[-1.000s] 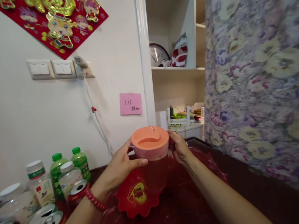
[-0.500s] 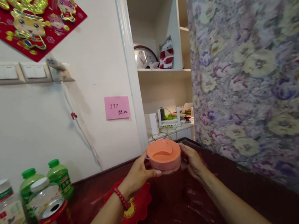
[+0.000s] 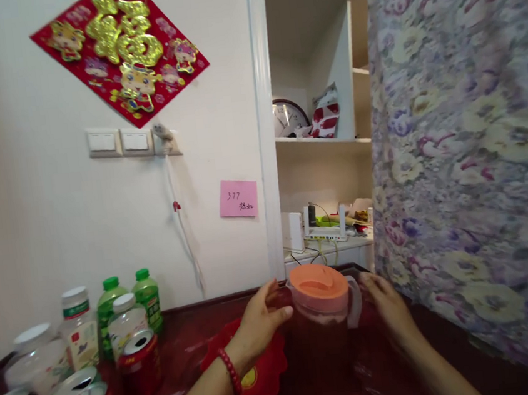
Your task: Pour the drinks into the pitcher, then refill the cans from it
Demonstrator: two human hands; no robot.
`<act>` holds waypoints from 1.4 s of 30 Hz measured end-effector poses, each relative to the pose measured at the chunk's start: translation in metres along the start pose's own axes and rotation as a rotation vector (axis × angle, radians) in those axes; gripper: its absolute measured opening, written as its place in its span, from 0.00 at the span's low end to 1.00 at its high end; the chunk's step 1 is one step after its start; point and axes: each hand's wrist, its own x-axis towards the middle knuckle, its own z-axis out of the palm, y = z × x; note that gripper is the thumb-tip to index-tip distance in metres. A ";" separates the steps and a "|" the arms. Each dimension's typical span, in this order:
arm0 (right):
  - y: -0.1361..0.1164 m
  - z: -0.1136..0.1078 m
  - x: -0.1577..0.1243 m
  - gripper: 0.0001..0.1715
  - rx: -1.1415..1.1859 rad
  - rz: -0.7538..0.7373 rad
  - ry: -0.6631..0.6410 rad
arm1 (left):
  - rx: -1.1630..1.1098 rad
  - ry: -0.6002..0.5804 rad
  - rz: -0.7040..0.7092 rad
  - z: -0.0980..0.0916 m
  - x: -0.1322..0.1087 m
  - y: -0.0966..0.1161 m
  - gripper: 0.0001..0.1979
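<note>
A clear pitcher (image 3: 323, 336) with an orange lid (image 3: 318, 280) stands upright on the dark red table, its handle (image 3: 355, 301) turned to the right. My left hand (image 3: 264, 317), with a red bead bracelet (image 3: 229, 372) on the wrist, is just left of the lid, fingers apart and holding nothing. To the right of the handle, my right hand (image 3: 388, 301) is off the pitcher, its fingers loosely spread. Beneath my left forearm lies a red scalloped tray (image 3: 275, 372) with a gold mark.
Several opened cans (image 3: 140, 367), jars (image 3: 127, 322) and green-capped bottles (image 3: 147, 301) stand at the left. A white wall is behind the table, with a shelf recess holding a router (image 3: 325, 232). A floral curtain (image 3: 469, 170) hangs along the right side.
Both hands have let go of the pitcher and moved apart to either side of it. The view has swung left, showing more cans and jars.
</note>
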 end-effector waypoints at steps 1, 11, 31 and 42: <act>-0.007 -0.005 0.000 0.37 0.001 -0.001 0.080 | 0.025 0.095 -0.003 -0.007 -0.007 0.005 0.37; -0.168 0.030 -0.126 0.38 0.178 -0.466 -0.323 | 0.059 0.385 0.346 -0.038 -0.096 0.121 0.31; -0.104 0.205 -0.080 0.46 0.046 0.207 -0.802 | 0.529 0.530 -0.170 -0.095 -0.036 0.063 0.41; -0.104 0.173 -0.098 0.35 0.068 0.106 -0.773 | 0.444 0.248 -0.079 -0.100 -0.066 0.085 0.33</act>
